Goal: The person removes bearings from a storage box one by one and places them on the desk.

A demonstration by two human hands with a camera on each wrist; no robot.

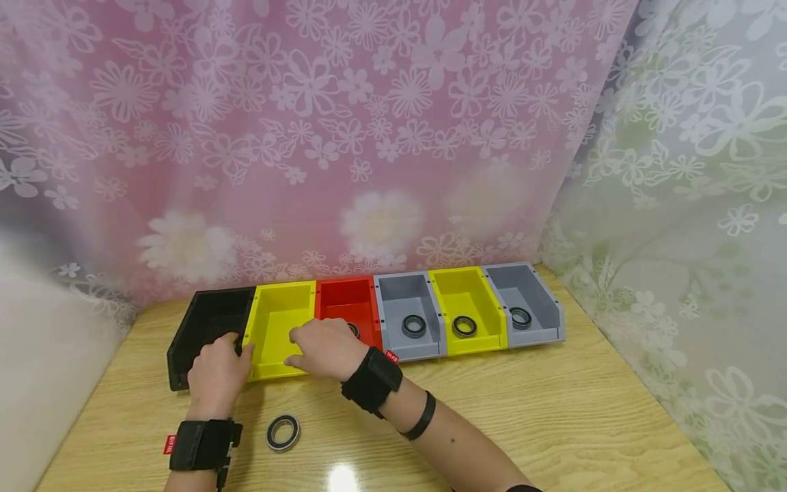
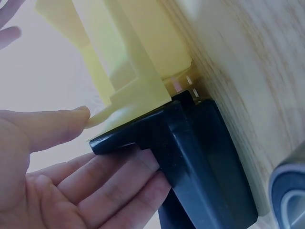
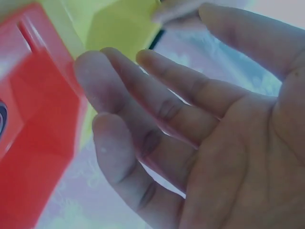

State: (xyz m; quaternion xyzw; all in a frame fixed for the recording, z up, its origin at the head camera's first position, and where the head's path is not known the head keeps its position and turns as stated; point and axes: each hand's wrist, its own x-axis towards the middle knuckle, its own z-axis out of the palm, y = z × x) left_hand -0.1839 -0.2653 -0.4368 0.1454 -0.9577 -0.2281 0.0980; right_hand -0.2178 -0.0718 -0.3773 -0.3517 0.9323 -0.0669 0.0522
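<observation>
In the head view my left hand [image 1: 218,372] is at the front of the black bin [image 1: 205,318], where it meets the left yellow bin [image 1: 285,304]. The left wrist view shows the thumb on the yellow side and curled fingers against the black wall [image 2: 138,129], pinching the adjoining walls. My right hand [image 1: 332,347] hovers over the front of the left yellow bin, beside the red bin [image 1: 347,294]. Its fingers are loosely bent and hold nothing. A ball bearing [image 1: 271,435] lies on the table in front of the bins.
To the right stand a grey bin [image 1: 402,285], another yellow bin [image 1: 460,281] and a second grey bin [image 1: 515,277], each with one bearing. The red bin's bearing [image 1: 355,330] is partly hidden by my right hand. A floral curtain [image 1: 369,137] hangs behind the row.
</observation>
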